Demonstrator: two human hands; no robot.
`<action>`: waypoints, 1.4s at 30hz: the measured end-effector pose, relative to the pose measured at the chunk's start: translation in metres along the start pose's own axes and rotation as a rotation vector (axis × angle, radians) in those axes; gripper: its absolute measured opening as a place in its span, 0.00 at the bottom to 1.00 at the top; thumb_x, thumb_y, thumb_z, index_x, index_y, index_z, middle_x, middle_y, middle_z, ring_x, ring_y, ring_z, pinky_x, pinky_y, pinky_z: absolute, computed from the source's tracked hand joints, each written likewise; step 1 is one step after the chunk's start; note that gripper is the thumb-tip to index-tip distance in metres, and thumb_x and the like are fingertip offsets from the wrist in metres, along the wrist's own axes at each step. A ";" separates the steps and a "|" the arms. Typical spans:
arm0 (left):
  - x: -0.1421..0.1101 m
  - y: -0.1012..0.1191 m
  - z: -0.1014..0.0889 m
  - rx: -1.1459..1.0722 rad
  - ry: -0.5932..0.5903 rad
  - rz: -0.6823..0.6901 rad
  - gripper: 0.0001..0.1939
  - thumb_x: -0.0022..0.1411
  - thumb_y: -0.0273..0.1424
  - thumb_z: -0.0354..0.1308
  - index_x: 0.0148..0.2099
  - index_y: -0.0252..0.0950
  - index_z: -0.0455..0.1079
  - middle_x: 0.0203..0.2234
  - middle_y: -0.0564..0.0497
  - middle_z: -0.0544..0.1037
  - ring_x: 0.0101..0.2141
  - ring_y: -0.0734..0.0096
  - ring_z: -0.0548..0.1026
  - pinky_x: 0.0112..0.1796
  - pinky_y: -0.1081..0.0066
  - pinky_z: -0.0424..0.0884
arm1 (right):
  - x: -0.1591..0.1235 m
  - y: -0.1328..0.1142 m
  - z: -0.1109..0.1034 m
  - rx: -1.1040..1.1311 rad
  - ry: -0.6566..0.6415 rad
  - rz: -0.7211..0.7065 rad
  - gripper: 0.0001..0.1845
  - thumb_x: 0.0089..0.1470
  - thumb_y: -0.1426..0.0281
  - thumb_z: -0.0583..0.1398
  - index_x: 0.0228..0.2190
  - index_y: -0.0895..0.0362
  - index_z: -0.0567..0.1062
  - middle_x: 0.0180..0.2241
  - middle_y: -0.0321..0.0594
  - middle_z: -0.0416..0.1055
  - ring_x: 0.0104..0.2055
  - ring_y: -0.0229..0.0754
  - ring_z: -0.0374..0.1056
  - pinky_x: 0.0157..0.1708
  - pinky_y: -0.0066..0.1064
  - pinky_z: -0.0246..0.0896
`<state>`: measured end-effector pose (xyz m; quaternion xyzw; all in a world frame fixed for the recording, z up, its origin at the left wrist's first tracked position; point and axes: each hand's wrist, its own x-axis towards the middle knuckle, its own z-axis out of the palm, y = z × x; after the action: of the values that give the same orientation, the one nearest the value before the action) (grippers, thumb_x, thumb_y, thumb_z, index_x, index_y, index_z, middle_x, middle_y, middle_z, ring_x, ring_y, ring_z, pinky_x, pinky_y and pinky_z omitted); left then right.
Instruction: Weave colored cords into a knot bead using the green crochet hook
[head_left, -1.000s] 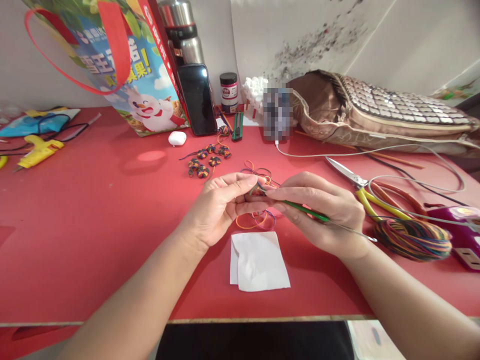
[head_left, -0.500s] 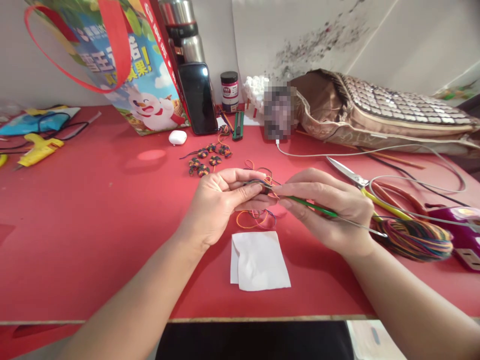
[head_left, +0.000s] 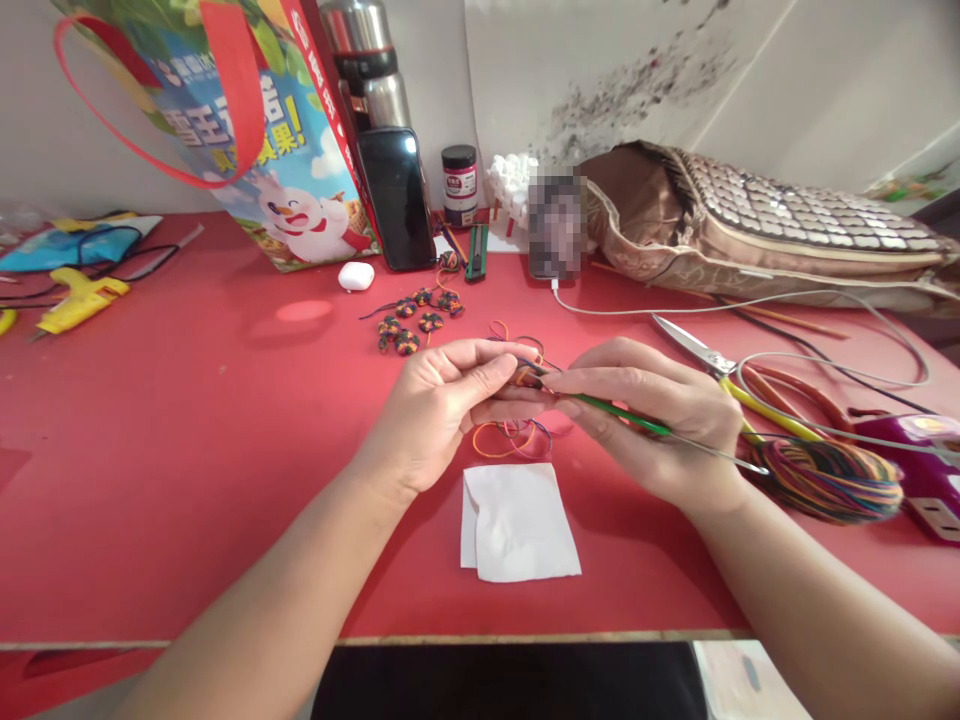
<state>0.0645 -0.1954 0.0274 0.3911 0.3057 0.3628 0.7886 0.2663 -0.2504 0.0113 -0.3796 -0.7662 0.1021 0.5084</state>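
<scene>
In the head view, my left hand [head_left: 457, 390] pinches a small piece of multicoloured yarn work [head_left: 529, 374] between thumb and fingers, much of it hidden. My right hand [head_left: 660, 415] is closed on a crochet hook [head_left: 622, 413] with a green grip. The hook's near end meets the yarn piece, and its metal shaft runs out past my right hand to the right. Loose orange, pink and blue yarn strands [head_left: 511, 440] trail onto the table below my left fingers. Several small crocheted yarn balls [head_left: 407, 342] lie behind my left hand.
A folded white tissue [head_left: 525, 525] lies in front of my hands. On the right are scissors [head_left: 697, 345], a yarn skein [head_left: 829, 480] and a purple power socket [head_left: 930, 430]. A phone [head_left: 391, 195], a gift bag [head_left: 292, 140] and a sequined bag [head_left: 750, 220] stand behind.
My left thumb has slid back a little to the left, so more of the yarn piece shows. My right hand and the crochet hook have barely moved.
</scene>
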 end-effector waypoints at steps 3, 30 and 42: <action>0.000 -0.001 0.001 -0.012 0.016 -0.003 0.03 0.61 0.23 0.70 0.39 0.32 0.84 0.31 0.48 0.87 0.32 0.70 0.86 0.39 0.75 0.84 | 0.000 0.000 0.000 0.005 -0.004 0.003 0.17 0.61 0.80 0.66 0.46 0.50 0.85 0.37 0.42 0.81 0.36 0.42 0.80 0.35 0.32 0.78; -0.004 0.002 0.007 -0.040 0.126 -0.155 0.06 0.60 0.17 0.68 0.39 0.29 0.81 0.30 0.46 0.86 0.30 0.68 0.86 0.36 0.73 0.84 | -0.001 0.000 0.008 -0.024 -0.015 -0.026 0.18 0.61 0.81 0.61 0.49 0.55 0.82 0.38 0.44 0.76 0.35 0.41 0.77 0.34 0.32 0.78; -0.005 0.002 0.011 0.005 0.133 -0.138 0.11 0.60 0.20 0.70 0.46 0.29 0.81 0.34 0.46 0.87 0.32 0.67 0.85 0.43 0.66 0.84 | -0.003 0.005 0.008 -0.168 -0.026 -0.084 0.14 0.62 0.78 0.63 0.48 0.55 0.82 0.37 0.43 0.75 0.33 0.39 0.76 0.32 0.29 0.76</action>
<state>0.0696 -0.2035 0.0354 0.3462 0.3845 0.3318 0.7888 0.2629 -0.2474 0.0028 -0.3872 -0.7938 0.0211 0.4684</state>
